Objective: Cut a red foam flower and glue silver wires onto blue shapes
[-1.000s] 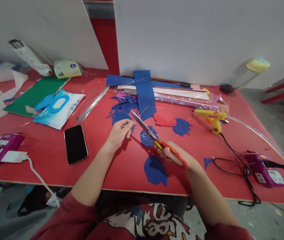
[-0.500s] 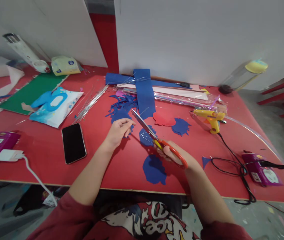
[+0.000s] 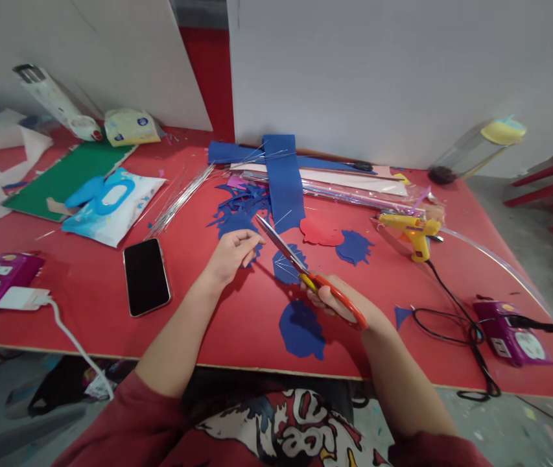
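Note:
My right hand [image 3: 325,295] grips scissors [image 3: 337,298] with orange and yellow handles, the long blades pointing up and left. My left hand [image 3: 235,251] is closed in a pinch near the blade tips; what its fingertips hold is too fine to make out. Under the blades lies a blue cut-out [image 3: 286,267] with thin pale wires across it. Another blue cut-out [image 3: 300,329] lies nearer the table edge, partly in shadow. To the right are a red cut-out [image 3: 321,231] and a ragged blue cut-out [image 3: 354,247]. Blue scraps [image 3: 242,204] are piled beyond my left hand.
A bundle of thin wires [image 3: 183,198] lies at back left, near a wipes pack [image 3: 113,206] and a phone [image 3: 146,277]. A blue strip [image 3: 283,181] crosses long wrapped materials. At right are a yellow glue gun [image 3: 415,230], its cord and a purple power block [image 3: 514,332].
The view has shifted slightly, so the table things appear a little further right. Both hands and the scissors keep nearly the same pose.

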Demonstrator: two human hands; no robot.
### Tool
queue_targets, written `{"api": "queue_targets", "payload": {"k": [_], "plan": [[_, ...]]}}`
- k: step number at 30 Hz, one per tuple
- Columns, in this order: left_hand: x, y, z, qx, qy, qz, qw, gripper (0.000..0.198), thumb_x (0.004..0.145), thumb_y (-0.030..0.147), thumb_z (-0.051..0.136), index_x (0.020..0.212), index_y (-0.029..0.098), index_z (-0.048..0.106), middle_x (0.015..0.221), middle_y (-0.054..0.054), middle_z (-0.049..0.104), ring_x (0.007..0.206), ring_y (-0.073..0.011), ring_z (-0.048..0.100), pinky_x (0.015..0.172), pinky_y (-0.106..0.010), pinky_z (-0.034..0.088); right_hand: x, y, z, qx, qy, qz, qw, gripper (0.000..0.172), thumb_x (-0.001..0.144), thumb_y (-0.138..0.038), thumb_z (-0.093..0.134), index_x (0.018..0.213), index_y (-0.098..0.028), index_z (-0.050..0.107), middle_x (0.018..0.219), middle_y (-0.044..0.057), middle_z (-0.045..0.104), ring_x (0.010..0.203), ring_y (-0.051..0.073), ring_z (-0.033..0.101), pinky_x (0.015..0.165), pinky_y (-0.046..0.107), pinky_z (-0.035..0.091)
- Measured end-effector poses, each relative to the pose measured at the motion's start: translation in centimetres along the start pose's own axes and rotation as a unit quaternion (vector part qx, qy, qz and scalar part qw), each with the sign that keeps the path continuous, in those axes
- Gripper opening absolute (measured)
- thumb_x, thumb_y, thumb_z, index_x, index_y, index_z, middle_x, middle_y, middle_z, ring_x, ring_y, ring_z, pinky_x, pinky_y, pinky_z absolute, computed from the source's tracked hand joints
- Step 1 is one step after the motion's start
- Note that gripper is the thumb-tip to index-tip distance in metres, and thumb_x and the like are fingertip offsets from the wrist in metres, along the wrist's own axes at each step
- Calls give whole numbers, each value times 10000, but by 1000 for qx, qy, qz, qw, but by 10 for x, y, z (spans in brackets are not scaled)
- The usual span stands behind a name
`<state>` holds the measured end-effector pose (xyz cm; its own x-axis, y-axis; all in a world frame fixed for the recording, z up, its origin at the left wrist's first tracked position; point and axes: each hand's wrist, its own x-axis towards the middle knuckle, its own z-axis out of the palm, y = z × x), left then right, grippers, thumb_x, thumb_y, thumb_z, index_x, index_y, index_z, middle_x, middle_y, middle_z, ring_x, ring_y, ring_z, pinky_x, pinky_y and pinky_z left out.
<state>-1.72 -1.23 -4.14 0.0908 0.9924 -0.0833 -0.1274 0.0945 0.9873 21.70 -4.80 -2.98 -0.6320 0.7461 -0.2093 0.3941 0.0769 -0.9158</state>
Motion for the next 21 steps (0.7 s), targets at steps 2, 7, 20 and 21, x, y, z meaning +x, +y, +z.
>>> {"api": "queue_targets", "payload": {"k": [2, 7, 20, 21], "plan": [[0, 1, 0, -2, -2, -4, 1000, 178, 727, 332, 608, 664, 165, 610, 300, 101, 342, 338, -42, 299, 532, -232, 347, 1, 2, 1, -3, 7, 7, 1000, 550, 800, -708, 245, 832, -203, 460, 625, -19, 385, 490, 89, 314, 395, 235, 265], [1, 3, -2, -23, -20, -22, 999, 203, 705, 364, 631, 668, 164, 624, 297, 101, 340, 327, -42, 285, 498, -237, 320, 4, 11, 2, -31, 27, 33, 999, 392, 877, -564, 312, 749, -214, 436, 593, -16, 428, 479, 97, 372, 413, 235, 285], [5, 0, -9, -39, -35, -51, 997, 229, 683, 377, 649, 687, 148, 646, 301, 85, 355, 324, -38, 269, 432, -221, 234, 8, -5, 6, -67, 40, 25, 997, 467, 879, -595, 256, 634, -212, 365, 491, -28, 397, 405, 89, 354, 397, 235, 270], [5, 0, -9, -40, -37, -51, 997, 232, 684, 378, 650, 691, 147, 649, 305, 82, 363, 324, -40, 272, 428, -220, 234, 8, -6, 7, -65, 45, 30, 996, 469, 875, -600, 260, 637, -211, 368, 496, -26, 402, 408, 91, 359, 397, 237, 275]]}}
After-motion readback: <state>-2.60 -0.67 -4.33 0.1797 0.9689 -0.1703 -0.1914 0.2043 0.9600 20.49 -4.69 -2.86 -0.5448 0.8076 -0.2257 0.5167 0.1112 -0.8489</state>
